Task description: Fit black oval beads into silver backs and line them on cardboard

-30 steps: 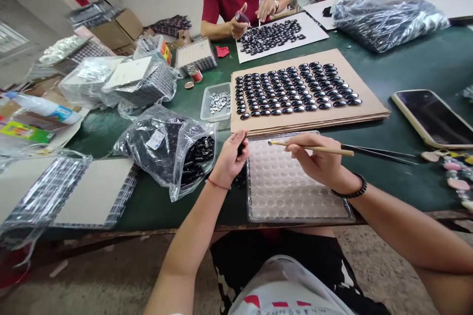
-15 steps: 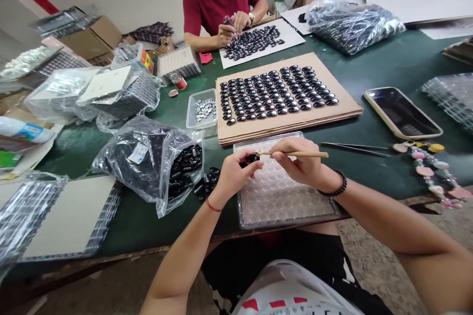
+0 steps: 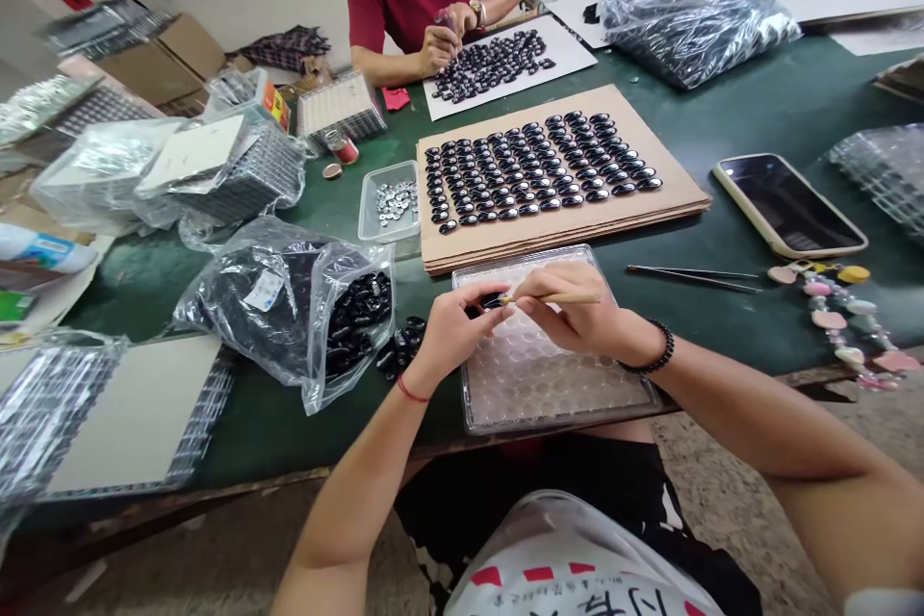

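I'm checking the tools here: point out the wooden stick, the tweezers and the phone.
Wooden stick point(image 3: 577, 298): head view, on its exposed shaft.
Tweezers point(image 3: 660, 272): head view, near the joined end.
Phone point(image 3: 790, 205): head view, mid-screen.

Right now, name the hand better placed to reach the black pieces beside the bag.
Probably the left hand: though holding a black piece, it's nearer the pile; the right hand holds a stick.

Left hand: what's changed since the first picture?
The left hand moved right over the clear plastic tray, bringing its black oval piece to the tip of the wooden stick in the right hand. Neither hand let go; the tweezers and smartphone stayed put.
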`<move>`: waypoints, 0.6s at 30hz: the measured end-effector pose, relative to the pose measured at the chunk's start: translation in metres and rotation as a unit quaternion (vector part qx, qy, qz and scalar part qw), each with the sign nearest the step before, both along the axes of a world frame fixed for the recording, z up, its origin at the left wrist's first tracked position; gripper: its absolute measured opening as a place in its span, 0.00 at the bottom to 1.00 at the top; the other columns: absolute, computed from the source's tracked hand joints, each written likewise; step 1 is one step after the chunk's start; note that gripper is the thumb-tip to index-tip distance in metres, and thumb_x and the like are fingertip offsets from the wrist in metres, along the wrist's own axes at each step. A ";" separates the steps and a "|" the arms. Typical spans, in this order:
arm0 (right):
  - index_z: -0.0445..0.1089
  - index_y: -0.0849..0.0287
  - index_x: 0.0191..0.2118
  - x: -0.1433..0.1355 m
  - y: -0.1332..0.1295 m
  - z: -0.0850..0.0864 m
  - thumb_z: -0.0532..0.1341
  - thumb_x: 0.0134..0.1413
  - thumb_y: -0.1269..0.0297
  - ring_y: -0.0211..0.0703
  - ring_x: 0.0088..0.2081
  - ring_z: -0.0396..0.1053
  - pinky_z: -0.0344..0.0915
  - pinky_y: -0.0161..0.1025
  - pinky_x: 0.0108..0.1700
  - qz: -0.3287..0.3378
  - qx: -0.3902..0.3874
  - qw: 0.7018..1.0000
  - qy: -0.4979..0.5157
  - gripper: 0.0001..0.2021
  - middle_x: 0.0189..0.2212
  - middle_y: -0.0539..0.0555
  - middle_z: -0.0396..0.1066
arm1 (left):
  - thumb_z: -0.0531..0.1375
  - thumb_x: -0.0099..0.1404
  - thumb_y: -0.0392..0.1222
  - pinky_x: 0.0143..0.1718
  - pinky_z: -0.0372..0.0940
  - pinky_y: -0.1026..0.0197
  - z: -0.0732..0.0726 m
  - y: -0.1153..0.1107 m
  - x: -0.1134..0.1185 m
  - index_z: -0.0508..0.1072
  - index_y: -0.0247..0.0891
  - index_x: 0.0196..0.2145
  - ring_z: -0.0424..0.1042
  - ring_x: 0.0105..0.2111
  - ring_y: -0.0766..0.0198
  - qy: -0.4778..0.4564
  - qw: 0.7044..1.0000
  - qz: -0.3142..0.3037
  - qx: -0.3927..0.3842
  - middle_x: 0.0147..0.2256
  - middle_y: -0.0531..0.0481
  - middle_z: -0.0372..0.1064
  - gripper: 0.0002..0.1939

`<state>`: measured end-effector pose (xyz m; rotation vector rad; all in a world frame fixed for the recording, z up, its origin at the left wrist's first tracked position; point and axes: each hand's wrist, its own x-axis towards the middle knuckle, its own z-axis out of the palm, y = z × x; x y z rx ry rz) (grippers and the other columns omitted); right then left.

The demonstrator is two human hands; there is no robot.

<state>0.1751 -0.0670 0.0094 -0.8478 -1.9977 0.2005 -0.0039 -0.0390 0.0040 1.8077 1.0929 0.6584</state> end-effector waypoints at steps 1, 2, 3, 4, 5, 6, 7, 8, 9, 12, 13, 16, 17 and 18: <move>0.63 0.61 0.28 0.000 0.000 0.000 0.52 0.56 0.69 0.34 0.22 0.59 0.54 0.33 0.25 0.000 0.004 1.000 -0.002 0.07 0.20 0.50 0.65 | 0.61 0.54 0.51 0.23 0.63 0.66 0.000 0.000 0.000 0.74 0.36 0.40 0.66 0.19 0.70 0.001 1.000 -0.001 0.005 0.30 0.49 0.73 0.19; 0.63 0.61 0.28 0.000 0.000 0.000 0.52 0.57 0.69 0.34 0.22 0.59 0.54 0.33 0.25 0.000 0.007 1.000 -0.003 0.07 0.20 0.50 0.65 | 0.61 0.54 0.51 0.23 0.63 0.66 0.000 -0.001 0.000 0.74 0.36 0.40 0.66 0.19 0.70 0.002 1.000 0.000 0.010 0.30 0.49 0.73 0.19; 0.63 0.60 0.28 0.000 0.000 0.000 0.52 0.57 0.69 0.34 0.22 0.59 0.54 0.33 0.25 -0.001 0.009 1.000 -0.003 0.07 0.20 0.50 0.65 | 0.61 0.54 0.51 0.23 0.63 0.66 0.000 -0.001 0.001 0.74 0.36 0.40 0.66 0.19 0.70 0.003 1.000 0.001 0.013 0.30 0.49 0.73 0.19; 0.63 0.60 0.28 0.000 -0.001 0.000 0.52 0.57 0.69 0.34 0.22 0.59 0.54 0.33 0.25 -0.002 0.010 1.000 -0.002 0.07 0.20 0.50 0.65 | 0.61 0.54 0.51 0.23 0.63 0.66 0.000 -0.001 0.001 0.74 0.36 0.40 0.66 0.19 0.70 0.003 1.000 0.003 0.015 0.31 0.48 0.73 0.19; 0.63 0.60 0.28 0.000 -0.001 0.000 0.52 0.57 0.69 0.34 0.22 0.60 0.54 0.33 0.25 -0.004 0.010 1.000 -0.001 0.08 0.20 0.50 0.65 | 0.61 0.54 0.51 0.23 0.63 0.66 0.000 -0.001 0.001 0.74 0.36 0.40 0.66 0.19 0.70 0.004 1.000 0.004 0.017 0.31 0.48 0.74 0.19; 0.63 0.60 0.28 0.000 -0.001 0.000 0.52 0.57 0.68 0.34 0.21 0.59 0.53 0.33 0.25 -0.005 0.009 1.000 0.000 0.08 0.20 0.50 0.65 | 0.61 0.54 0.51 0.23 0.63 0.66 0.000 -0.002 0.001 0.74 0.36 0.40 0.66 0.19 0.70 0.004 1.000 0.005 0.018 0.31 0.48 0.74 0.19; 0.63 0.60 0.27 0.000 -0.001 -0.001 0.52 0.57 0.68 0.34 0.21 0.59 0.53 0.33 0.25 -0.006 0.009 1.000 0.000 0.08 0.19 0.49 0.64 | 0.61 0.54 0.51 0.24 0.63 0.66 -0.001 -0.002 0.001 0.74 0.36 0.40 0.66 0.19 0.70 0.004 1.000 0.005 0.020 0.31 0.48 0.74 0.19; 0.63 0.60 0.27 0.000 -0.001 -0.001 0.52 0.57 0.68 0.34 0.21 0.59 0.53 0.33 0.24 -0.006 0.009 1.000 0.000 0.09 0.18 0.49 0.63 | 0.61 0.54 0.51 0.24 0.63 0.66 -0.001 -0.002 0.002 0.74 0.36 0.40 0.66 0.20 0.69 0.003 1.000 0.005 0.021 0.32 0.48 0.73 0.19; 0.63 0.60 0.27 0.000 -0.001 -0.001 0.52 0.57 0.67 0.33 0.20 0.58 0.53 0.33 0.24 -0.006 0.008 1.000 0.000 0.09 0.18 0.49 0.63 | 0.61 0.54 0.51 0.24 0.63 0.66 -0.001 -0.002 0.001 0.75 0.36 0.40 0.66 0.20 0.69 0.001 1.000 0.004 0.021 0.32 0.48 0.73 0.19; 0.63 0.60 0.27 0.000 -0.001 -0.001 0.52 0.57 0.67 0.34 0.21 0.59 0.53 0.33 0.25 -0.007 0.000 1.000 -0.004 0.09 0.18 0.49 0.64 | 0.61 0.54 0.50 0.24 0.62 0.66 -0.002 -0.002 0.001 0.75 0.37 0.40 0.65 0.20 0.69 -0.003 1.000 0.002 0.012 0.29 0.50 0.73 0.19; 0.63 0.60 0.27 0.000 -0.001 -0.002 0.51 0.57 0.67 0.34 0.21 0.59 0.54 0.34 0.25 -0.008 -0.001 1.000 -0.005 0.09 0.19 0.49 0.64 | 0.61 0.54 0.50 0.24 0.62 0.66 -0.001 -0.002 0.001 0.75 0.37 0.40 0.65 0.19 0.69 -0.004 1.000 0.001 0.011 0.28 0.50 0.73 0.19; 0.63 0.59 0.27 0.000 -0.001 -0.002 0.52 0.57 0.67 0.35 0.22 0.61 0.55 0.34 0.26 -0.010 0.004 1.000 -0.010 0.08 0.20 0.50 0.66 | 0.61 0.54 0.50 0.26 0.62 0.66 -0.001 -0.002 0.001 0.75 0.37 0.40 0.66 0.21 0.69 -0.007 1.000 0.002 0.019 0.29 0.49 0.74 0.18; 0.63 0.59 0.28 0.000 -0.002 -0.003 0.52 0.57 0.67 0.35 0.22 0.61 0.55 0.34 0.26 -0.008 0.004 1.000 -0.012 0.08 0.20 0.50 0.66 | 0.61 0.54 0.50 0.27 0.63 0.66 -0.001 -0.002 0.002 0.75 0.37 0.39 0.66 0.23 0.68 -0.007 1.000 0.002 0.024 0.31 0.49 0.74 0.18; 0.63 0.59 0.28 0.000 -0.002 -0.003 0.53 0.56 0.68 0.35 0.22 0.61 0.55 0.34 0.26 -0.006 0.005 1.000 -0.015 0.07 0.21 0.50 0.66 | 0.61 0.53 0.50 0.28 0.63 0.66 -0.001 -0.002 0.002 0.75 0.36 0.39 0.67 0.24 0.68 -0.007 1.000 0.001 0.029 0.33 0.48 0.74 0.18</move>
